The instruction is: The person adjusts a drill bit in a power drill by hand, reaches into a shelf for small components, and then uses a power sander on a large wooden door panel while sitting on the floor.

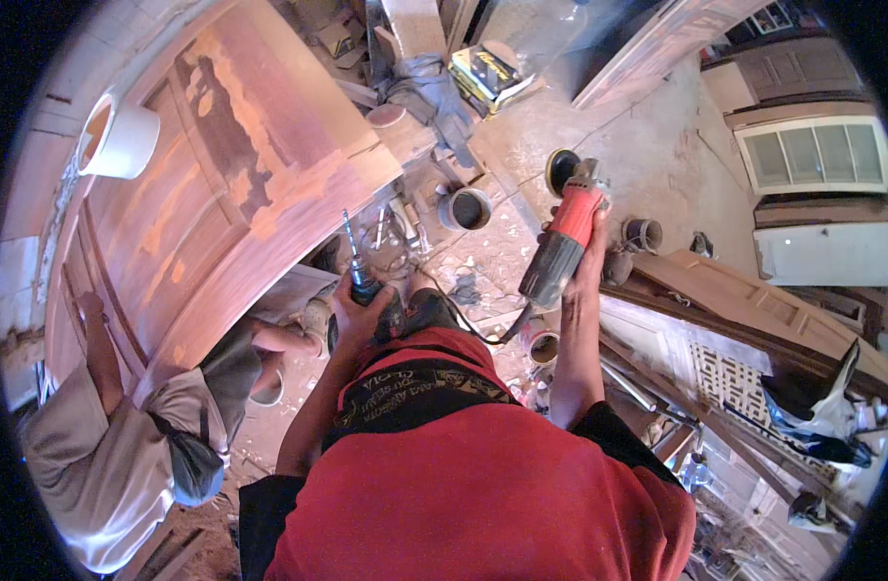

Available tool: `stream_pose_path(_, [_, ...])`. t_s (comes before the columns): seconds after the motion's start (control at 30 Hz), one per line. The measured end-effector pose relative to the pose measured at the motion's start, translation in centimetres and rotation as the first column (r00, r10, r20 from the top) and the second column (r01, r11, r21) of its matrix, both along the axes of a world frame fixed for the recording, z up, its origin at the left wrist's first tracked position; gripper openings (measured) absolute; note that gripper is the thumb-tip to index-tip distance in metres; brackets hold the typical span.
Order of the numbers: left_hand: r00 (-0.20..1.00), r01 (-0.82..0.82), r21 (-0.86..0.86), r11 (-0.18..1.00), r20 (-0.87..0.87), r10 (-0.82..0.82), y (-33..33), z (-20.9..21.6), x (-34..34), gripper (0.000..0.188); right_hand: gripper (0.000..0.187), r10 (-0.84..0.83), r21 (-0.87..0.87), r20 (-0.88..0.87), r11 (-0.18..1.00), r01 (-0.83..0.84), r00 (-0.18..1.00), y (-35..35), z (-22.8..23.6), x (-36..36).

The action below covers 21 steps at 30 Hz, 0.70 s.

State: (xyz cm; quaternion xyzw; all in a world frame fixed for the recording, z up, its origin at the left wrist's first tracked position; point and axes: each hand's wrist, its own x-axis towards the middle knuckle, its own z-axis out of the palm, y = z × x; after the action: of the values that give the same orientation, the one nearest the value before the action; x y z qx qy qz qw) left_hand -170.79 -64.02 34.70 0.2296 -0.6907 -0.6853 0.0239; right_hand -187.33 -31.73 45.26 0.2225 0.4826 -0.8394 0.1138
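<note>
Centrally, at the middle of the head view, the left hand (359,308) has its fingers closed around the dark body of a power drill (365,281), whose twist bit points up toward 12 o'clock. At 2 o'clock from it, the right hand (589,254) has its fingers wrapped around the red and grey body of an angle grinder (565,232); the grinder's disc end lies toward 12 o'clock, above the hand, and a dark cord (483,334) hangs from its lower end toward the person's red shirt (483,484). The two tools are held apart, both above a dusty floor (647,155).

At 10 o'clock stands a large panelled wooden door (231,184) with patches of darker and lighter finish. A white bucket (120,140) sits near the door's upper left edge. At 8 o'clock a second person in a grey shirt (105,465) bends beside the door, one hand (91,308) resting on its lower frame. A dark round can (466,208) stands on the floor between the drill and the grinder, toward 12 o'clock. At 3 o'clock another wooden door panel (754,305) lies tilted, with a dark cloth and plastic bag (817,416) draped over its lower end.
</note>
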Motion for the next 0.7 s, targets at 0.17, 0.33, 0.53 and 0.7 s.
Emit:
stream_pose_path(0.17, [0.998, -0.007, -0.035, 0.999, -0.059, 0.005, 0.0, -0.3, -0.6, 0.039, 0.062, 0.001, -0.169, 0.024, 0.986, 0.003, 1.0, -0.2, -0.3, 1.2])
stream_pose_path(0.33, [0.998, 0.019, -0.096, 0.995, -0.059, -0.025, -0.2, -0.9, -0.8, 0.038, 0.056, -0.075, 0.137, 0.042, 0.988, 0.068, 0.996, -1.2, -1.9, 1.0])
stream_pose_path(0.53, [0.997, 0.006, -0.033, 0.999, -0.075, -0.008, 0.0, -1.0, -1.1, 0.036, 0.059, -0.049, -0.025, 0.086, 0.998, 0.051, 0.995, -0.9, -2.0, 1.5])
stream_pose_path(0.7, [0.998, 0.064, -0.123, 0.99, -0.007, -0.065, -1.1, -1.8, -1.0, 0.037, 0.067, -0.175, -0.214, 0.07, 0.959, 0.186, 0.982, -1.4, -2.6, 1.5])
